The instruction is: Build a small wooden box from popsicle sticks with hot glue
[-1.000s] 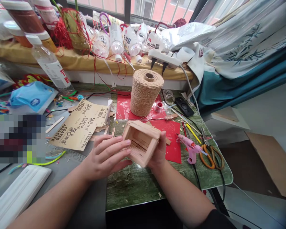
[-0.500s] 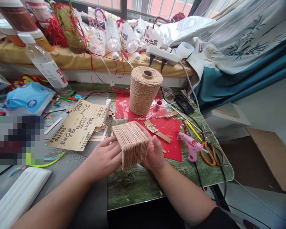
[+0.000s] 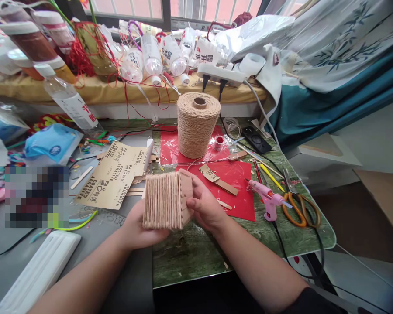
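Between my hands is a small box wrapped in jute twine (image 3: 162, 200), turned so that a bare cardboard or wooden end shows on its right. My left hand (image 3: 139, 226) supports it from the left and underneath, with most of its fingers hidden behind and below. At the right end, my right hand (image 3: 205, 203) grips the box, its thumb on the bare side. Beyond the box stands a large spool of jute twine (image 3: 198, 128), upright on a red sheet (image 3: 170, 146) in clear plastic. A strand seems to run from the spool toward the box.
To the right lie a pink glue gun (image 3: 267, 198), orange-handled scissors (image 3: 299, 207), a yellow pen-like tool (image 3: 271, 176) and a black phone-like object (image 3: 257, 140). Sandpaper sheets (image 3: 108, 179) and a white power strip-like bar (image 3: 41, 270) are on the left. Bottles (image 3: 74, 102) stand behind.
The box has been turned in my hands, from the wrapped corner facing me to a wrapped side with the bare end showing. My left hand has shifted lower beneath it.
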A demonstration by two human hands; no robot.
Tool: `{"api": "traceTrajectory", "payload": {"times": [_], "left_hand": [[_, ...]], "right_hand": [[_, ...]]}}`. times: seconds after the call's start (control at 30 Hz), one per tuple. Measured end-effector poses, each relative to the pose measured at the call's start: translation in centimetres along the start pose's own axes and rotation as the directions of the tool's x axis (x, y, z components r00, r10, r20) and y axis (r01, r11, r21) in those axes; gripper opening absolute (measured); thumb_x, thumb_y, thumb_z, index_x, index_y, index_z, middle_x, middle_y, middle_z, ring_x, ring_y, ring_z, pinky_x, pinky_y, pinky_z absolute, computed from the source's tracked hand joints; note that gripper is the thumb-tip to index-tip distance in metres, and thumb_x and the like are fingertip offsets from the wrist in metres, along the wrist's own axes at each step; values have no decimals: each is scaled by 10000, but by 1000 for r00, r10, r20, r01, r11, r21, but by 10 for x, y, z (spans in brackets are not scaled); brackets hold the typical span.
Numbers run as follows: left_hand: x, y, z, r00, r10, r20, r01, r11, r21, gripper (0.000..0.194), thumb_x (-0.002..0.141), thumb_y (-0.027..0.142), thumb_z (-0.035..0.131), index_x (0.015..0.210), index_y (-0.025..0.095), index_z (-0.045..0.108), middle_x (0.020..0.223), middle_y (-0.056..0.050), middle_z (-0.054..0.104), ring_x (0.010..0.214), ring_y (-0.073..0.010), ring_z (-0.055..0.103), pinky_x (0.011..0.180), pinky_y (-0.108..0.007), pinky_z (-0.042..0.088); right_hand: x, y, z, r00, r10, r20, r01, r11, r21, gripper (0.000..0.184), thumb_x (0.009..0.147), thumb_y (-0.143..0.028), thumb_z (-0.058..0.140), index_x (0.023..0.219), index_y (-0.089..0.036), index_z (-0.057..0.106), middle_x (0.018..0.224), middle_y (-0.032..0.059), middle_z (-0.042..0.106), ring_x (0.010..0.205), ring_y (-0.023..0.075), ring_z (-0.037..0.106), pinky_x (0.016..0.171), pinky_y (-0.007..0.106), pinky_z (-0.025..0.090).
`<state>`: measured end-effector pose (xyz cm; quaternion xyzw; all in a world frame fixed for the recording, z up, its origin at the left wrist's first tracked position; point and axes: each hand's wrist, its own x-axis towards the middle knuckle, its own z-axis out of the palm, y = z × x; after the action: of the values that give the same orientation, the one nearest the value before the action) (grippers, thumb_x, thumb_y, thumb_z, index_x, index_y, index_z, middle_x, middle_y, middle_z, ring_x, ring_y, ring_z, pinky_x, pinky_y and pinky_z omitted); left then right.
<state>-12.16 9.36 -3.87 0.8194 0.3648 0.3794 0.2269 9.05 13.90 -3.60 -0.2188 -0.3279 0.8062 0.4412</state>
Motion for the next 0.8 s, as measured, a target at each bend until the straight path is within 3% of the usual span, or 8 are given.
{"api": "traceTrajectory", "payload": {"times": [0.13,0.23,0.33,0.43,0.57,0.67,0.8], "left_hand": [[3,4,-3,992,-101,-73,80,966,-246,242,908,389,779,1039,191,734,922,-75,799,782,-215,770,739,-334,666],[3,-2,-1,972,-212,-100,162,916,-366,344,876,464,810,1037,166,753,946,-119,809,831,-255,783,771,-373,677],[1,-9,-4,961,-272,-41,226,867,-444,463,851,492,829,1145,142,754,1008,-161,815,905,-304,794,809,-415,681],[1,-12,-11,973,-224,55,223,855,-469,481,884,445,807,1261,159,724,1099,-174,809,990,-329,793,859,-433,674],[0,-14,-19,983,-142,113,174,910,-377,499,940,399,748,1384,191,657,1148,-169,802,1076,-339,776,945,-470,644],[-2,-14,-17,979,-175,105,202,912,-358,579,892,400,800,1400,169,643,1118,-176,807,1050,-351,777,941,-479,642],[-2,-13,-9,956,-290,48,277,834,-477,579,817,436,873,1279,134,697,1111,-191,806,964,-337,796,822,-423,677]], "right_hand": [[-4,4,2,998,67,5,-67,992,104,764,773,-451,912,1429,-266,566,1443,94,652,1305,292,643,1144,486,509],[-4,4,5,998,64,2,-64,987,147,678,818,-451,874,1404,-268,587,1396,83,692,1264,290,674,1101,470,545],[-4,3,7,999,51,2,-51,987,152,649,815,-460,877,1371,-256,612,1367,85,713,1241,291,689,1094,463,549],[-4,4,7,999,51,19,-53,988,143,626,828,-464,868,1359,-246,619,1373,89,711,1229,284,696,1101,457,544],[-6,6,7,999,40,24,-43,989,139,621,856,-469,846,1381,-243,603,1372,90,711,1225,278,697,1094,445,548],[-6,9,7,999,42,22,-45,990,131,638,842,-487,858,1377,-248,607,1364,91,717,1232,285,694,1084,441,554],[-5,12,6,999,48,-4,-48,993,108,640,810,-486,884,1348,-266,616,1369,80,714,1222,286,699,1075,439,562]]}}
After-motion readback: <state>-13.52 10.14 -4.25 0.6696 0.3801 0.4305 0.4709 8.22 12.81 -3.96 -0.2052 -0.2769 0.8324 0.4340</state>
